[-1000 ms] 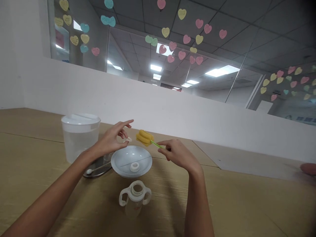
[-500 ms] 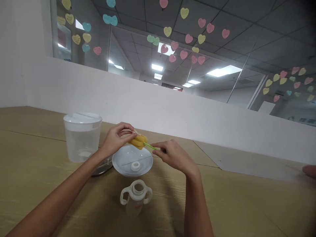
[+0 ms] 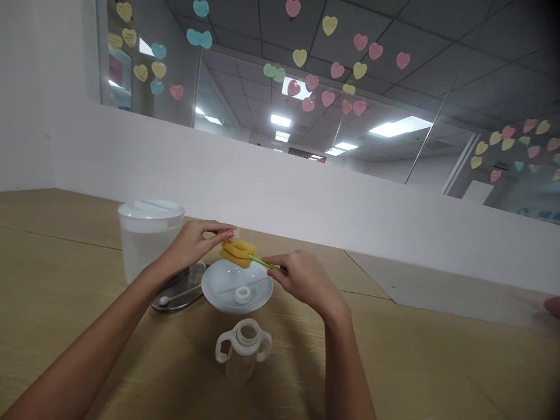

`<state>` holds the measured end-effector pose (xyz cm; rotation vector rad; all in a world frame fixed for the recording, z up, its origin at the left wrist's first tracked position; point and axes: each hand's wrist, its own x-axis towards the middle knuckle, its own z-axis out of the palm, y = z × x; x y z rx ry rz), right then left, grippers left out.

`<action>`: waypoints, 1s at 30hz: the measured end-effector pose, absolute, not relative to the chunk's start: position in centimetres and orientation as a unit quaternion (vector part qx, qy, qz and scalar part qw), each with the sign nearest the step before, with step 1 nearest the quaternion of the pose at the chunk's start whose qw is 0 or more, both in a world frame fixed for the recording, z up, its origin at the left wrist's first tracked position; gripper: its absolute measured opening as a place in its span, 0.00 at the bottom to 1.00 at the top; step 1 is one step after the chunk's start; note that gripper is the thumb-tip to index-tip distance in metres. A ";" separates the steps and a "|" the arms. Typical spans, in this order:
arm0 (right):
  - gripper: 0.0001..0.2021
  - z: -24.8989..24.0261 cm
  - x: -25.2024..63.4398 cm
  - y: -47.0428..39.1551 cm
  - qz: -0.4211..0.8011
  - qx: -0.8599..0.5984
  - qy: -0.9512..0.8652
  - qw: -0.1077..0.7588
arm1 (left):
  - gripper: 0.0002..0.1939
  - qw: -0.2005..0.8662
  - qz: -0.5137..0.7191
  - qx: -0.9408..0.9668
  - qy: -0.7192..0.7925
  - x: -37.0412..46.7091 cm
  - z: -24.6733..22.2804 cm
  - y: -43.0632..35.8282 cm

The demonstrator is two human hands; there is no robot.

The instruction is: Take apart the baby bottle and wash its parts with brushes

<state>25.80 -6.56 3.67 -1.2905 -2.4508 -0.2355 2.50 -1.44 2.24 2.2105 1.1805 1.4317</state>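
My right hand [image 3: 304, 279] grips the green handle of a yellow sponge brush [image 3: 238, 254] above the bowl. My left hand [image 3: 195, 242] pinches a small clear piece [image 3: 237, 233], probably a bottle nipple, close against the top of the sponge; the fingers partly hide it. Below them is a white bowl [image 3: 214, 291] with a white screw ring [image 3: 242, 295] in it. Nearer to me a baby bottle [image 3: 240, 364] with two side handles stands upright, its mouth uncovered.
Behind my left forearm lies a dark metal tray [image 3: 160, 307] with a white-tipped stick brush [image 3: 179, 294] and a clear cap [image 3: 197, 272]. A translucent lidded bucket [image 3: 151, 236] stands behind it. A white wall [image 3: 280, 181] borders the table's back. Part of a person's hand [image 3: 553, 305] shows at far right.
My left hand has shifted left with the clear piece, and the sponge has moved slightly left and down. More of the tray is visible. The view has shifted slightly.
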 end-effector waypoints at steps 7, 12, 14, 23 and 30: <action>0.14 3.5 25.1 -6.5 -0.154 -0.496 -0.850 0.087 | 0.14 0.063 0.353 0.852 0.382 5.0 1.8 -2.8; 0.12 3.4 25.3 -6.5 -0.167 -0.493 -0.850 0.081 | 0.13 0.027 0.320 0.872 0.370 6.1 1.4 -3.4; 0.12 3.4 25.3 -6.5 -0.171 -0.491 -0.850 0.080 | 0.14 0.011 0.311 0.876 0.368 6.2 1.4 -3.5; 0.14 2.7 24.2 -5.5 -0.183 -0.482 -0.854 0.069 | 0.17 -0.081 0.269 0.865 0.416 4.0 0.8 -0.9; 0.12 3.1 24.0 -6.2 -0.184 -0.487 -0.850 0.074 | 0.16 -0.094 0.276 0.861 0.417 3.0 1.2 -0.7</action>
